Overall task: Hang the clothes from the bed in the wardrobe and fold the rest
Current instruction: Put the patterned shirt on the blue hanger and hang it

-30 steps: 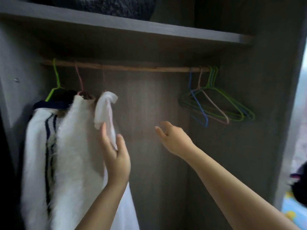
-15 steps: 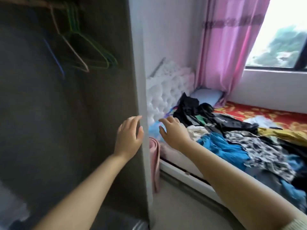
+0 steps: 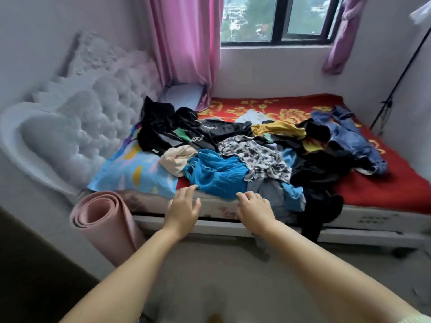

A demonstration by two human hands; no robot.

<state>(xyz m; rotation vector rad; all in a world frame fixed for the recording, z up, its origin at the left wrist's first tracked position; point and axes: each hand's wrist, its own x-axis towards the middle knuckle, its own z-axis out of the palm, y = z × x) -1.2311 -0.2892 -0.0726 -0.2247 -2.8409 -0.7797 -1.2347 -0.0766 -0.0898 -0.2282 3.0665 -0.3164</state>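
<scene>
- My two bare forearms reach out from the bottom edge over the pale floor (image 3: 210,271) toward the bed.
- My left hand (image 3: 183,209) hangs at the near edge of the mattress with fingers spread and relaxed, holding nothing; its fingertips (image 3: 192,188) come right up to the hem of the blue garment (image 3: 217,173), though I cannot tell whether they touch it.
- My right hand (image 3: 255,208) is likewise loose and empty, fingers slightly bent, just beside the grey cloth (image 3: 268,190) that spills over the bed edge.
- A rolled pink mat (image 3: 105,227) leans against the bed frame to my left, near the dark wardrobe side (image 3: 35,264).
- The bed (image 3: 384,220) carries the heap of clothes: the blue garment nearest me, a beige piece (image 3: 176,158) to its left, a black-and-white patterned top (image 3: 258,157) behind, black items (image 3: 163,123) toward the headboard, a yellow one (image 3: 277,129) and jeans (image 3: 349,136) farther right.
- A colourful pillow (image 3: 133,173) lies by the tufted white headboard (image 3: 77,127).
- Beyond, a red floral blanket (image 3: 268,106), pink curtain (image 3: 186,43) and window (image 3: 279,19).
</scene>
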